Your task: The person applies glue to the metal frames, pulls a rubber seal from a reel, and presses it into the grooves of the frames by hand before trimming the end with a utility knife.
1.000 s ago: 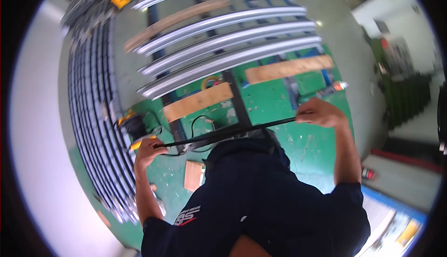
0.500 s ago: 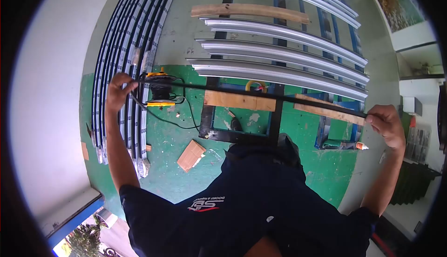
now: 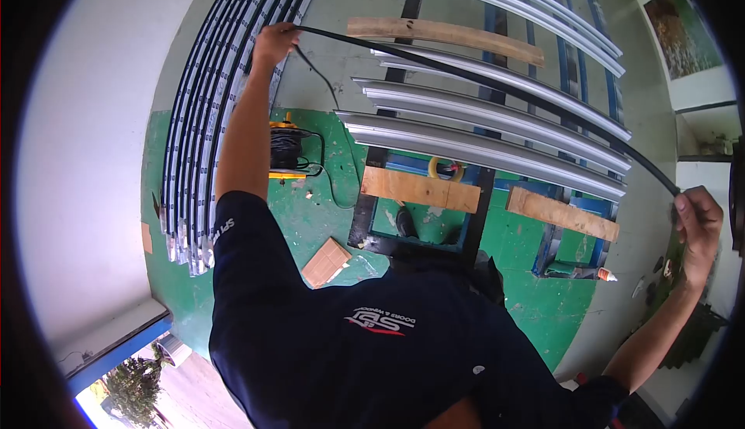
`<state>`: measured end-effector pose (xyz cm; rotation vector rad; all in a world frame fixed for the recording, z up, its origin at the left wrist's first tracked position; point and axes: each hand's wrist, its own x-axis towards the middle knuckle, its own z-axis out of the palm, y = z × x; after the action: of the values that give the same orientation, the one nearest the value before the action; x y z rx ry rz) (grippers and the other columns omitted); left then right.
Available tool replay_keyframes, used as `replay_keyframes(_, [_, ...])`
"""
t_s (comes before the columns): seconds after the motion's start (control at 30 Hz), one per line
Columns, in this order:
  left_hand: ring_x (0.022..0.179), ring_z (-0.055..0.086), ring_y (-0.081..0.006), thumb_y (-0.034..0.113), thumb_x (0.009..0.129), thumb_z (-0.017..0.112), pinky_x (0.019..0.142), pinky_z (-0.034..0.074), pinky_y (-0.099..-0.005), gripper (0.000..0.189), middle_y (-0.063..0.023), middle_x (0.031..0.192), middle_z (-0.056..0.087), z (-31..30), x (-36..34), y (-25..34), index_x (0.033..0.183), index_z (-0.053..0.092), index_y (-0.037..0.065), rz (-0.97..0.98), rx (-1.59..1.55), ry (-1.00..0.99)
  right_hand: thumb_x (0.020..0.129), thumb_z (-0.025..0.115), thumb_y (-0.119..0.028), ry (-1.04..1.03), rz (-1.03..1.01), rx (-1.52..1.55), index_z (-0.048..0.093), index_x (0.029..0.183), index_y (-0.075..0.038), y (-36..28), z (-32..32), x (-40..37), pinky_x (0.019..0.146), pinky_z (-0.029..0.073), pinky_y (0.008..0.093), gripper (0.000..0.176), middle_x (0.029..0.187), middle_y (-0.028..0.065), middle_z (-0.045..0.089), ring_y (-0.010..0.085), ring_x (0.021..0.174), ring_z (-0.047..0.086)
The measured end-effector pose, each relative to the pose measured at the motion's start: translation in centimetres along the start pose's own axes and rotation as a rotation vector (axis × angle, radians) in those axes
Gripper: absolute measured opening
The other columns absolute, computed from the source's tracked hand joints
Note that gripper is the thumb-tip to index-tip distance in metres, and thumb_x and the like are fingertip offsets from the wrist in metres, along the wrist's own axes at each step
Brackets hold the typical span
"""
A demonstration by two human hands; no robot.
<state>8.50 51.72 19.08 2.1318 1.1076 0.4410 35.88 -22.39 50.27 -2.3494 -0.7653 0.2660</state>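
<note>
A long, flexible black rubber strip (image 3: 349, 38) stretches between my two hands above the metal profiles, bowing slightly. Its left end is pinched in my left hand (image 3: 275, 45), which reaches far forward with closed fingers. From that hand a thin black tail (image 3: 317, 72) hangs and curves down to the floor. My right hand (image 3: 700, 223) grips the other end at the far right, fingers closed around it. Beneath the strip, several silver metal profiles (image 3: 481, 140) lie across a dark frame stand (image 3: 481, 211).
Wooden boards (image 3: 423, 189) lie on the stand, with a yellow tape roll (image 3: 433, 167) near one. A cable reel (image 3: 287, 148) stands on the green floor beside a bundle of wrapped profiles (image 3: 206, 111). Closer are a cardboard piece (image 3: 326, 263) and a small bottle (image 3: 606, 274).
My left hand has moved forward and right, raising its end of the strip over the profiles. My right hand has shifted outward to the right. The view has turned slightly.
</note>
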Motion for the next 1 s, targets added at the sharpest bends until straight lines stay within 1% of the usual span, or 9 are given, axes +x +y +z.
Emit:
replay_keyframes(0.2, [0.075,0.07,-0.0233,0.037,0.089,0.076,0.074,0.055,-0.037,0.031,-0.0083,0.08,0.075,9.0,-0.3,2.6,0.108,0.078,0.013,0.128,0.169,-0.219,0.095,0.074,-0.034,0.283,0.062,0.05,0.065,0.09,-0.01,3.5,-5.6,2.1,0.043,0.019,0.0196,0.026,0.059,-0.0084,0.042,-0.0005,0.047,0.03])
replay_keyframes(0.27, [0.075,0.07,-0.0241,0.038,0.089,0.077,0.074,0.055,-0.0377,0.032,-0.0095,0.081,0.074,11.4,-0.4,2.6,0.108,0.077,0.013,0.175,0.137,-0.294,0.095,0.076,-0.024,0.195,-0.01,0.297,0.067,0.081,-0.004,-3.1,-3.8,3.2,0.029,0.038,0.0213,0.027,0.053,0.0054,0.058,0.0072,0.036,0.046])
replay_keyframes(0.4, [0.068,0.064,-0.0172,0.035,0.089,0.079,0.065,0.05,-0.0355,0.032,-0.0076,0.075,0.07,15.0,-1.9,3.3,0.11,0.077,0.011,0.217,0.046,-0.404,0.095,0.076,-0.027,0.229,0.057,0.226,0.067,0.077,-0.007,-4.6,-5.5,4.3,0.024,0.031,0.0239,0.028,0.052,0.0024,0.057,0.0066,0.033,0.043])
replay_keyframes(0.53, [0.089,0.071,-0.0256,0.024,0.086,0.072,0.081,0.057,-0.0394,0.033,-0.0106,0.094,0.074,16.5,-3.9,5.2,0.118,0.074,0.015,0.28,0.249,-0.427,0.095,0.076,-0.029,0.104,0.012,0.246,0.068,0.076,-0.008,-5.4,-7.0,6.0,0.025,0.034,0.024,0.029,0.053,0.0018,0.058,0.0065,0.035,0.045])
replay_keyframes(0.67, [0.098,0.07,-0.0303,0.011,0.087,0.071,0.085,0.057,-0.0403,0.03,-0.0144,0.109,0.068,18.9,-10.0,13.2,0.116,0.071,0.006,0.626,-0.244,-0.324,0.093,0.079,-0.026,0.042,0.065,0.217,0.067,0.075,-0.007,-6.3,-6.6,7.3,0.025,0.034,0.0231,0.028,0.054,0.0004,0.057,0.0058,0.036,0.047])
replay_keyframes(0.8, [0.133,0.052,-0.0358,0.033,0.098,0.068,0.109,0.044,-0.0434,0.052,-0.0164,0.142,0.059,20.9,-18.0,26.2,0.143,0.056,0.01,1.006,-0.433,-0.304,0.09,0.082,-0.025,-0.057,0.147,0.196,0.065,0.072,-0.008,-5.6,-5.9,9.0,0.025,0.031,0.0216,0.03,0.052,-0.0009,0.055,0.0047,0.036,0.044])
replay_keyframes(0.87, [0.113,0.064,-0.0287,0.038,0.104,0.06,0.095,0.05,-0.0385,0.052,-0.0157,0.124,0.067,22.8,-19.3,29.4,0.146,0.054,0.009,0.984,-0.488,-0.357,0.089,0.083,-0.025,0.294,0.798,0.518,0.064,0.071,-0.009,-9.2,-4.2,10.3,0.026,0.03,0.0215,0.031,0.052,-0.001,0.053,0.0052,0.035,0.043])
replay_keyframes(0.93, [0.099,0.068,-0.0223,0.04,0.106,0.055,0.085,0.052,-0.0348,0.05,-0.0135,0.106,0.073,24.7,-19.7,31.4,0.145,0.055,0.008,0.688,-0.579,-0.77,0.09,0.082,-0.025,-0.141,0.121,0.171,0.064,0.071,-0.009,-2.7,-6.3,9.8,0.026,0.031,0.0222,0.03,0.052,-0.0006,0.054,0.0067,0.035,0.044])
replay_keyframes(1.0, [0.068,0.058,-0.0126,0.042,0.107,0.052,0.065,0.048,-0.0304,0.043,-0.0047,0.074,0.063,27.4,-18.9,30.3,0.122,0.068,0.005,0.634,-0.581,-0.881,0.093,0.075,-0.03,-0.133,0.154,0.157,0.064,0.1,-0.005,5.3,-8.4,10.7,0.042,0.023,0.0185,0.028,0.067,-0.0068,0.046,0.0,0.049,0.033])
